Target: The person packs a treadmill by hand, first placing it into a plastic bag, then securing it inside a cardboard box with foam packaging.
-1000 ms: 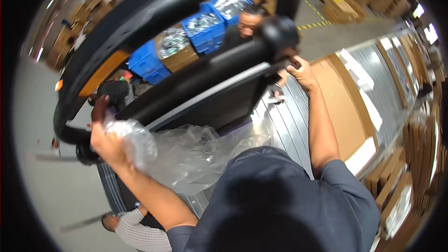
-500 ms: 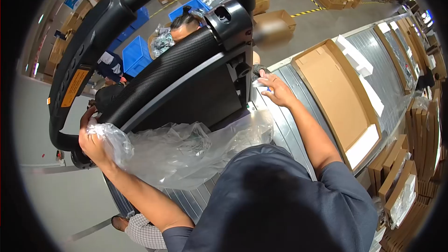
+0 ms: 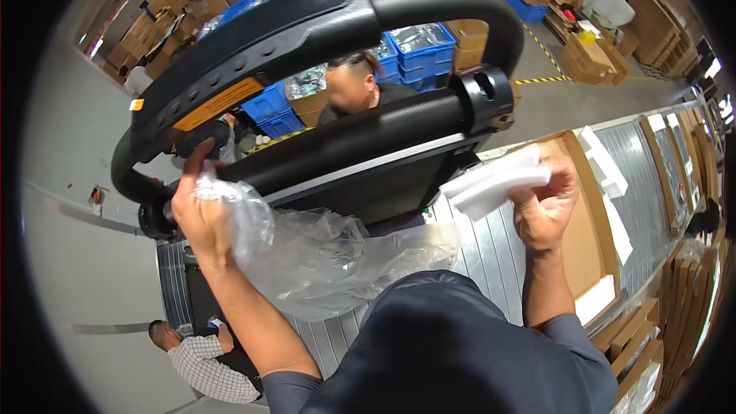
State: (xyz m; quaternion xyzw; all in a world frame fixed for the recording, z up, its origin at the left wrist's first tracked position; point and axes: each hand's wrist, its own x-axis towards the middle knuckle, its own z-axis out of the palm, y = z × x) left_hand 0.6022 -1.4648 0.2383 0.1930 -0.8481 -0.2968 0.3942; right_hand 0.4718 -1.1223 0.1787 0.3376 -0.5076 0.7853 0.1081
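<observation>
Closest, a dark shirt (image 3: 445, 337) fills the lower middle of the head view, with both forearms reaching out from it. On one side, the right hand (image 3: 548, 203) has its thumb and fingers pinched together on a folded white sheet (image 3: 498, 180), which juts toward the middle, slightly blurred. Opposite, the left hand (image 3: 205, 215) stands at the near left end of a black treadmill-like machine (image 3: 368, 126), one finger stretched upward and crumpled film bunched along its thumb side; the undersides of its fingers are hidden, so I cannot tell how tightly they are closed or on what. That film belongs to a clear plastic bag (image 3: 314, 261) spread between the wearer and the machine.

The machine lies tilted across the centre, showing a carbon-patterned tube, a flat dark panel beneath it and a looped handlebar (image 3: 268, 42) carrying an orange label (image 3: 218, 103). Under the bag runs a metal conveyor (image 3: 494, 264); to the right on it sits an open cardboard carton (image 3: 586, 261), with white packing pieces (image 3: 602, 161) along its far side.

Beyond, a person in a checked shirt (image 3: 211, 372) bends at lower left, and another person (image 3: 353, 92) is behind the tube. Farther off are blue crates (image 3: 420, 61), yellow-and-black floor tape (image 3: 540, 80) and cardboard boxes (image 3: 590, 60).
</observation>
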